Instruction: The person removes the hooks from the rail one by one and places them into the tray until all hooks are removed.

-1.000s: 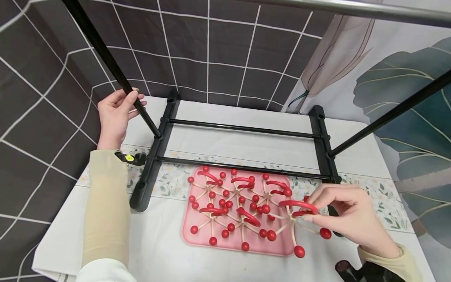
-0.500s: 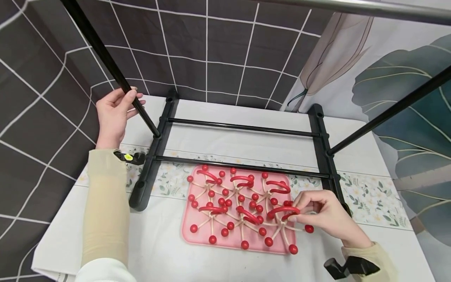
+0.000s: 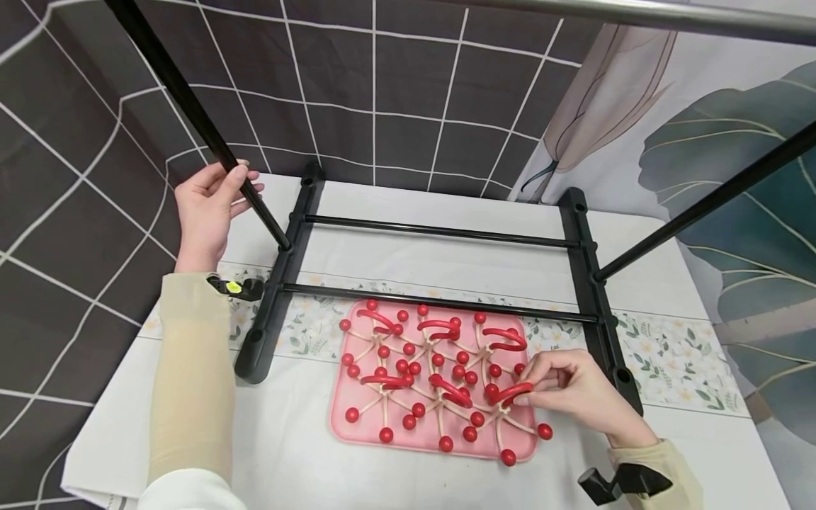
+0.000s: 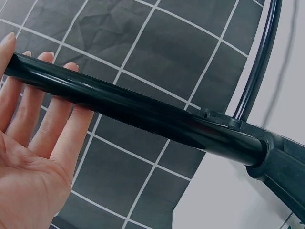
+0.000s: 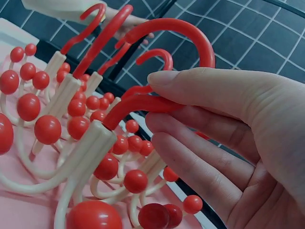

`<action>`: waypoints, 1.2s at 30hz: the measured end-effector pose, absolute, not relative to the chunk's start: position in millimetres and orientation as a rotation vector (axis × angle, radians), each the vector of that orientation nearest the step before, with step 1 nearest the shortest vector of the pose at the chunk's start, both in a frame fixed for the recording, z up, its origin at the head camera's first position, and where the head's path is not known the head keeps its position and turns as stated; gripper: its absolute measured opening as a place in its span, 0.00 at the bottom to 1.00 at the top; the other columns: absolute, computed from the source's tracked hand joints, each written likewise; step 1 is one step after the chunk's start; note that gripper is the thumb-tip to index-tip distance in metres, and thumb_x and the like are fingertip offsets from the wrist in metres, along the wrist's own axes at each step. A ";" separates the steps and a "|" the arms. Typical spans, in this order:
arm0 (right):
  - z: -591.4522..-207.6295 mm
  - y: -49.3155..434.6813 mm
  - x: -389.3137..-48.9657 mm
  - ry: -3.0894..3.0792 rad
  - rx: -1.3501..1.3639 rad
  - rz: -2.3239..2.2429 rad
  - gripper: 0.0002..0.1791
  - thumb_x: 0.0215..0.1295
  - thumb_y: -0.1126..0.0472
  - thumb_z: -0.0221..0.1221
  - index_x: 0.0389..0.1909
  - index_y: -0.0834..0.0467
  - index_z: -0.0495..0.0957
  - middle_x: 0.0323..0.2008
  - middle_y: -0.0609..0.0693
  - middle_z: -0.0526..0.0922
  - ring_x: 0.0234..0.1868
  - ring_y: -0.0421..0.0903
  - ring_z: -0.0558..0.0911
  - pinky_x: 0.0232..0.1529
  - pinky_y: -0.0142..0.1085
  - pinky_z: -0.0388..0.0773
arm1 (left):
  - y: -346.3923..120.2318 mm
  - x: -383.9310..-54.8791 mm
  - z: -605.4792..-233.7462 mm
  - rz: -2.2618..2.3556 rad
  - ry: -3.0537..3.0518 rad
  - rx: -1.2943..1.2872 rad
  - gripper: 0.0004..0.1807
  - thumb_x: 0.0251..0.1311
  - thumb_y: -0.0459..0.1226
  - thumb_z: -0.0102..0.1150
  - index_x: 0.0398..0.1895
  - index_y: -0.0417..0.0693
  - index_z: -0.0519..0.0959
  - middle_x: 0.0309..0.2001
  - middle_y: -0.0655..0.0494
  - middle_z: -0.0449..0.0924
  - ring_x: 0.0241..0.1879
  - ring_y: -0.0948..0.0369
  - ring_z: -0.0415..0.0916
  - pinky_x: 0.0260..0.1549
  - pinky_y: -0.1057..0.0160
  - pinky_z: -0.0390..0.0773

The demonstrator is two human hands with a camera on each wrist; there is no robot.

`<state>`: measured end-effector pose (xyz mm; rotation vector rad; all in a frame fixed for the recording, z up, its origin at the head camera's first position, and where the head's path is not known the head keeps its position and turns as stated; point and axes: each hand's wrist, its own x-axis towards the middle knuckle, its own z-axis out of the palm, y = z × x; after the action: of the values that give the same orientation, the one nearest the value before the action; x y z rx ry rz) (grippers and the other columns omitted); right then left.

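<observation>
My left hand [image 3: 207,209] holds the slanting black pole [image 3: 178,92] at the rack's left side; in the left wrist view the fingers pass behind the pole [image 4: 124,100] with the thumb across it. With thumb and fingers, my right hand [image 3: 576,393] pinches the red hook [image 3: 515,390] of a hanger whose cream arms fan out to red balls. That hanger is upright over the front right corner of a pink tray [image 3: 417,440]. Several matching hangers stand in the tray, hooks up. In the right wrist view the held hook [image 5: 143,101] curves up out of a cream stem [image 5: 90,143].
The black rack stands behind the tray, its front lower bar [image 3: 440,301] running along the tray's far edge. Its right pole [image 3: 695,205] slants up beyond my right hand, and a top rail [image 3: 637,15] crosses overhead. A white tablecloth [image 3: 280,439] covers the table.
My right hand has moved left and a little back, bringing the hanger from the tray's right edge over its front right corner. The hanger has also turned. My left hand stays on the pole.
</observation>
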<state>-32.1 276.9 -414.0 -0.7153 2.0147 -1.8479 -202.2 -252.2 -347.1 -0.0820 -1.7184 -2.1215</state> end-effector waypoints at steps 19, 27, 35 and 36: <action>-385.9 270.5 -30.6 2.204 -0.814 -1.715 0.16 0.49 0.78 0.74 0.33 0.56 0.88 0.33 0.52 0.88 0.37 0.49 0.87 0.34 0.38 0.86 | -254.3 -200.9 -346.2 -2.131 -1.705 -0.075 0.15 0.62 0.33 0.71 0.49 0.33 0.85 0.38 0.45 0.87 0.37 0.56 0.88 0.40 0.63 0.85; -382.0 269.7 -31.5 2.302 -0.833 -1.621 0.18 0.49 0.77 0.75 0.28 0.49 0.87 0.28 0.45 0.87 0.31 0.46 0.85 0.30 0.36 0.84 | -255.0 -199.8 -345.0 -2.136 -1.699 -0.066 0.16 0.62 0.33 0.71 0.50 0.32 0.84 0.39 0.44 0.87 0.37 0.56 0.88 0.40 0.63 0.85; -380.8 268.7 -31.2 2.306 -0.861 -1.633 0.18 0.49 0.76 0.75 0.28 0.49 0.86 0.28 0.46 0.87 0.30 0.46 0.85 0.32 0.36 0.84 | -254.8 -199.3 -343.3 -2.137 -1.693 -0.056 0.18 0.61 0.33 0.71 0.51 0.31 0.83 0.38 0.44 0.87 0.37 0.55 0.88 0.41 0.63 0.85; -380.4 269.5 -31.8 2.298 -0.876 -1.678 0.18 0.48 0.78 0.75 0.30 0.52 0.86 0.29 0.48 0.87 0.31 0.46 0.86 0.33 0.35 0.85 | -254.8 -199.6 -343.2 -2.138 -1.692 -0.056 0.17 0.61 0.33 0.72 0.51 0.32 0.84 0.38 0.44 0.87 0.37 0.55 0.88 0.41 0.63 0.85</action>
<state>-31.8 269.5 -380.4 -0.8755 2.2976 -1.6782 -199.6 -254.8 -343.2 -0.0561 -1.6916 -2.1379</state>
